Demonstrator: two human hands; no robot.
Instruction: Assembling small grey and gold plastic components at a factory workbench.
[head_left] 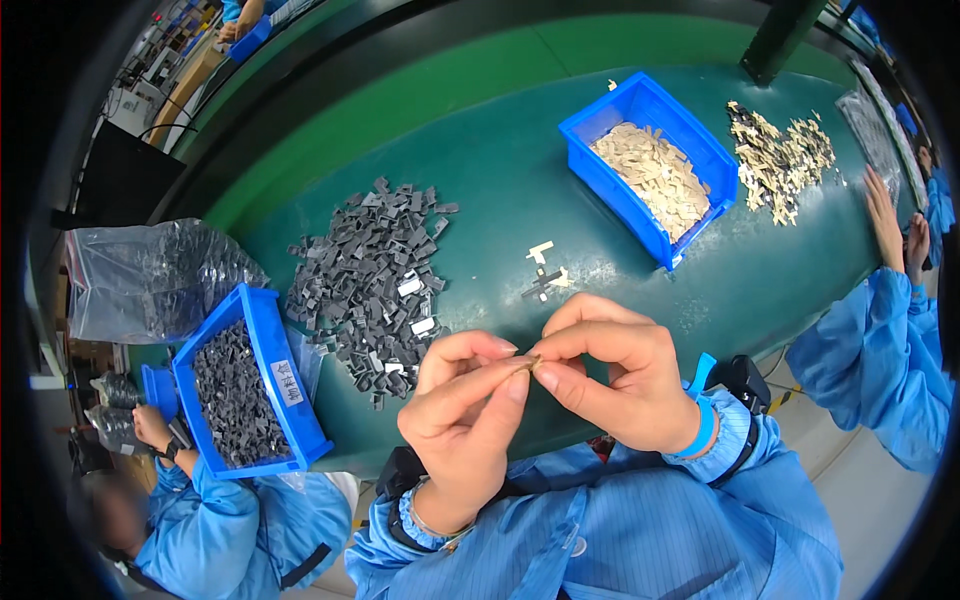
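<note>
My left hand (pixel 462 412) and my right hand (pixel 622 378) meet over the near edge of the table, fingertips almost touching. Between them they pinch a small tan piece (pixel 531 363), mostly covered by my fingers. Just beyond my hands lie a few loose beige and dark strips (pixel 545 278). To the left spreads a heap of small dark grey plastic pieces (pixel 365 275), a few showing white faces. A blue bin (pixel 615 202) of flat beige pieces (pixel 655 175) stands beyond my right hand.
At far right is a mixed heap of beige and black pieces (pixel 785 160). A second blue bin (pixel 262 375) holds dark pieces at left, beside a clear plastic bag (pixel 150 280). Co-workers sit at both sides; one's hand (pixel 884 220) rests at the table's right edge. A dark post (pixel 780 45) rises behind.
</note>
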